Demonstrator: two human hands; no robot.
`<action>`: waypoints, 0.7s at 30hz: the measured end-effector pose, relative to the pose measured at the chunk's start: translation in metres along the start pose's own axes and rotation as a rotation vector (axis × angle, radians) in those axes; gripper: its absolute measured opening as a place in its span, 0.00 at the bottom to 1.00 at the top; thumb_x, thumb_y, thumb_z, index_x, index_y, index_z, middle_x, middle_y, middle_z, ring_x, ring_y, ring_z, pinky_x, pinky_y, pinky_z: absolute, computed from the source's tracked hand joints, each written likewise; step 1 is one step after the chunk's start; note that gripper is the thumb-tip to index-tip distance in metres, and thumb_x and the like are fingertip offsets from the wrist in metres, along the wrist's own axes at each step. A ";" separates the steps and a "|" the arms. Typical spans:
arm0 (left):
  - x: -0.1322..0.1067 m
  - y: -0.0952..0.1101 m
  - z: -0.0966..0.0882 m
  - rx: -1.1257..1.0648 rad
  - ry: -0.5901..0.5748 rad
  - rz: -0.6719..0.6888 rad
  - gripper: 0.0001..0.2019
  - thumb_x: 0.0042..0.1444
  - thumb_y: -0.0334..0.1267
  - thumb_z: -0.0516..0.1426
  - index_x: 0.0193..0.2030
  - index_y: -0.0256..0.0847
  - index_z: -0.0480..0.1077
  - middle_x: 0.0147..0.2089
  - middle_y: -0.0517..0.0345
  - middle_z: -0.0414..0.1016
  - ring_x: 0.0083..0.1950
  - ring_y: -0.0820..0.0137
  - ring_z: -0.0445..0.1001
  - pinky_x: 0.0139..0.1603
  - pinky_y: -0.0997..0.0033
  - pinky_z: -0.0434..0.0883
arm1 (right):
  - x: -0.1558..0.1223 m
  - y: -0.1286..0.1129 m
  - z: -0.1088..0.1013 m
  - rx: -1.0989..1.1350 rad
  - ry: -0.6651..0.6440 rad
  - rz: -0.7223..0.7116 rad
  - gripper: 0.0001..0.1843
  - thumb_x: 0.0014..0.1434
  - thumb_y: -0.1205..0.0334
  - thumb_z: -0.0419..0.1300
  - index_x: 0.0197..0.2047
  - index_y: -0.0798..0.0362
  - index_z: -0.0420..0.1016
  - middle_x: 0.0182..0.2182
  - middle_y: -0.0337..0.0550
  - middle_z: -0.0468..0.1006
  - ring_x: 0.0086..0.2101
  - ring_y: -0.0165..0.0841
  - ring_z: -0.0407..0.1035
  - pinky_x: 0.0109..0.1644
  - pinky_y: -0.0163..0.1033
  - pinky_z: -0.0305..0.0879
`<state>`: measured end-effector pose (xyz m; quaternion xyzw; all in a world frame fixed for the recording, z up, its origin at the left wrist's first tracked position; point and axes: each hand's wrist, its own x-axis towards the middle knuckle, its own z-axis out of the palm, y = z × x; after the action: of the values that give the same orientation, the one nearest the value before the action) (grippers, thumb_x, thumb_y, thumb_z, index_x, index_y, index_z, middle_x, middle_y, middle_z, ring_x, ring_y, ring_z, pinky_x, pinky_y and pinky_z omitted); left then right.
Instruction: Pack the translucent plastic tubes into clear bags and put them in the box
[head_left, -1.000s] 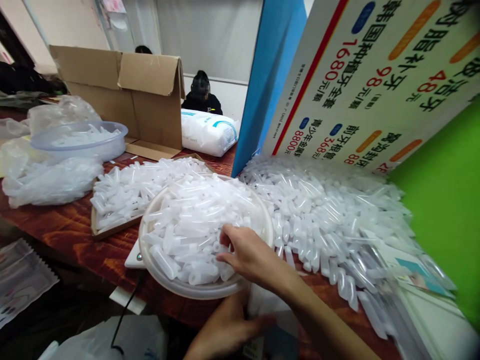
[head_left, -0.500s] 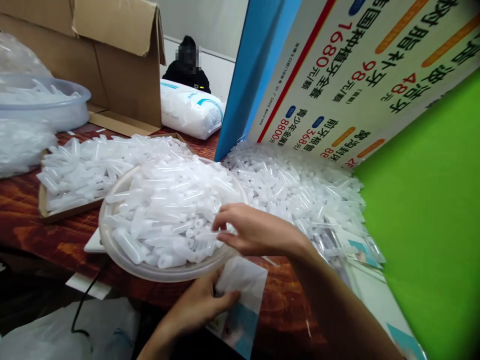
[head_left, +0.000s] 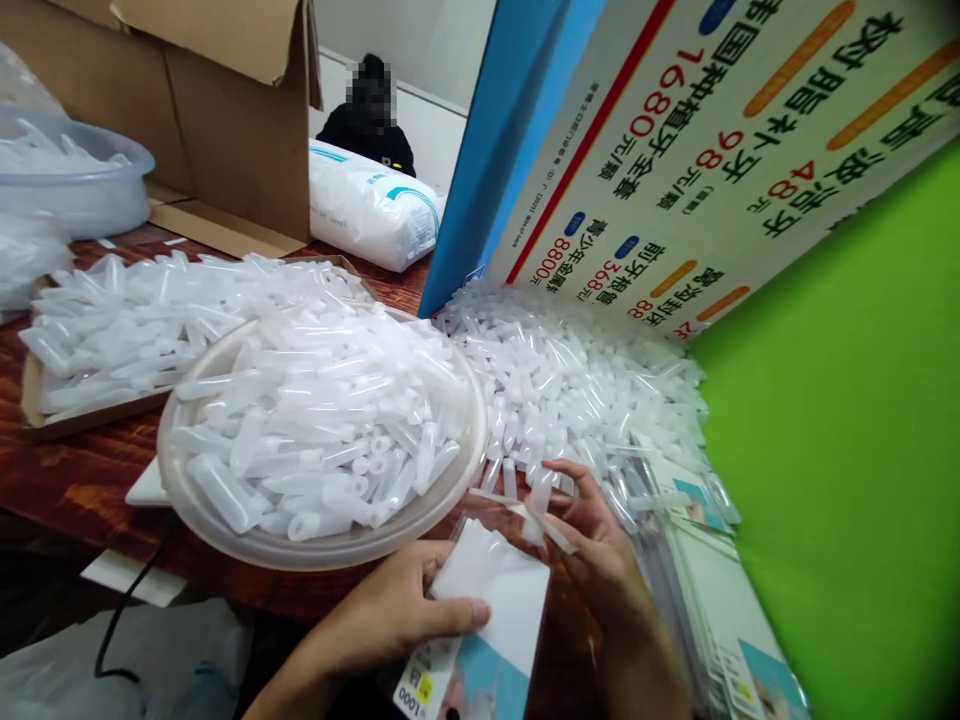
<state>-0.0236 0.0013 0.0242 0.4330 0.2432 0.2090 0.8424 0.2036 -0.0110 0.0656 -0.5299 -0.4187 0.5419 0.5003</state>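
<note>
My left hand grips a flat printed plastic pouch, white and teal, with its thumb across the front. Translucent white pieces show inside the pouch. Its clear top edge stands open, toward my right hand. Between the right fingers is a small translucent plastic tube, held right at the pouch mouth; part of the clear flap lies against these fingers. Just left of the hands, a round tub is heaped with similar tubes.
More tubes form a pile against a leaning printed board. Printed pouches are stacked at right. A shallow cardboard tray of tubes, a cardboard box and a white plastic pack stand behind. A person sits at the back.
My right hand has moved from the tub's edge down and right to the pouch mouth, with a tube in its fingers. The pouch's top has opened. The view has shifted slightly right.
</note>
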 end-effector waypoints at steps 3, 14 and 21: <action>0.005 0.000 0.007 -0.078 -0.005 -0.050 0.23 0.51 0.51 0.69 0.44 0.32 0.78 0.37 0.52 0.78 0.31 0.72 0.71 0.31 0.77 0.63 | -0.007 0.012 0.001 0.101 0.030 0.031 0.31 0.48 0.49 0.74 0.51 0.44 0.66 0.32 0.42 0.83 0.29 0.40 0.78 0.33 0.41 0.73; 0.019 -0.014 0.016 -0.193 0.227 -0.119 0.29 0.53 0.64 0.62 0.28 0.32 0.73 0.20 0.64 0.64 0.19 0.79 0.55 0.22 0.77 0.50 | -0.019 0.045 -0.029 -0.080 -0.210 -0.015 0.32 0.62 0.32 0.56 0.33 0.51 0.86 0.51 0.52 0.80 0.46 0.47 0.75 0.47 0.46 0.72; 0.022 -0.008 0.020 -0.074 0.272 -0.099 0.31 0.52 0.68 0.59 0.28 0.34 0.71 0.22 0.62 0.67 0.21 0.77 0.57 0.23 0.77 0.52 | -0.023 0.048 -0.020 -0.084 -0.179 -0.053 0.35 0.65 0.32 0.49 0.59 0.47 0.78 0.54 0.53 0.79 0.56 0.49 0.70 0.62 0.54 0.66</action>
<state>0.0068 -0.0030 0.0226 0.3566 0.3685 0.2327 0.8264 0.2171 -0.0425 0.0206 -0.4885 -0.4979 0.5557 0.4523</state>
